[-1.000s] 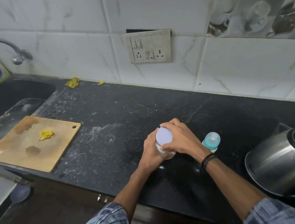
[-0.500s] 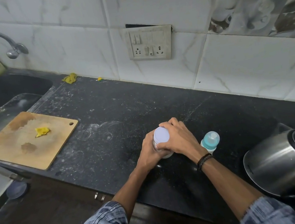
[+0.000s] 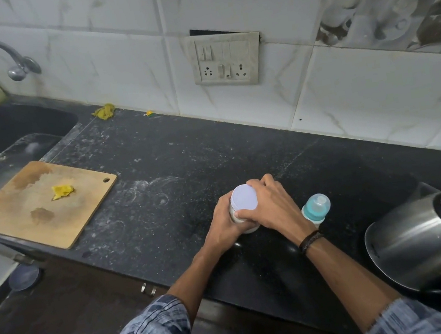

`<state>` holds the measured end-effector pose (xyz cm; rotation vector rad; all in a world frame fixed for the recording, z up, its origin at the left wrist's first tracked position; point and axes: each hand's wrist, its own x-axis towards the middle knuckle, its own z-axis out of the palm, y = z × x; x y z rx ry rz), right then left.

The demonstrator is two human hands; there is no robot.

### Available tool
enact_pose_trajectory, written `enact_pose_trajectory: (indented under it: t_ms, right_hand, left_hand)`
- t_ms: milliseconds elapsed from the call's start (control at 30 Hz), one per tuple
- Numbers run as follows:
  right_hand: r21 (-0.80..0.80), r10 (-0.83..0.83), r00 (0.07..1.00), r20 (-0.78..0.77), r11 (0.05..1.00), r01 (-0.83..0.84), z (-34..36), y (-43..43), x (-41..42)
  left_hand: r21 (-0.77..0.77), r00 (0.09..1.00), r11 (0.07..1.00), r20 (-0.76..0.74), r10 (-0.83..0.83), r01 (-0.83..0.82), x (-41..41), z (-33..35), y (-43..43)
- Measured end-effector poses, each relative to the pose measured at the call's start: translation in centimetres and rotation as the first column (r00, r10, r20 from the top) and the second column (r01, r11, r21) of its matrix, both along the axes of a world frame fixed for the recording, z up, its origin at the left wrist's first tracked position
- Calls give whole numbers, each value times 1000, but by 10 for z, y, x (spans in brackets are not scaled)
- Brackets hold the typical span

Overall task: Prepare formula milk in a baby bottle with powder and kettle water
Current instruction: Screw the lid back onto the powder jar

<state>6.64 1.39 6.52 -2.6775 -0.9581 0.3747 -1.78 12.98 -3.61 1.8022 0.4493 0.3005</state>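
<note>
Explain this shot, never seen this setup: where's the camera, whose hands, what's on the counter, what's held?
No machine here: a person works bare-handed, and the one wide-angle camera sits on their head, looking forward and down. The left hand grips the body of a white-lidded jar, probably the powder; the right hand has its fingers curled round the lid. The jar stands on a black countertop. Just right of it stands a teal-topped baby bottle, further right a steel kettle. On the left lies a wooden cutting board with a yellow scrap on it, next to a sink.
</note>
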Motion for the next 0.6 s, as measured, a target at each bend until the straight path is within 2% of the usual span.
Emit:
enact_pose_trajectory:
  t_ms: [400,500,600]
  right_hand:
    - [-90,-148,986,71,984,154,0,10,-8]
    - [-112,-112,991,68,987,119,4,6,-6]
    - [-77,-14,1000,25,997,15,9,4,-3]
  left_hand:
    - [10,999,1000,39,-10,10,0,2,2]
    - [14,999,1000,38,-9,8,0,3,1]
    - [13,1000,1000,21,-10,10,-1,3,0]
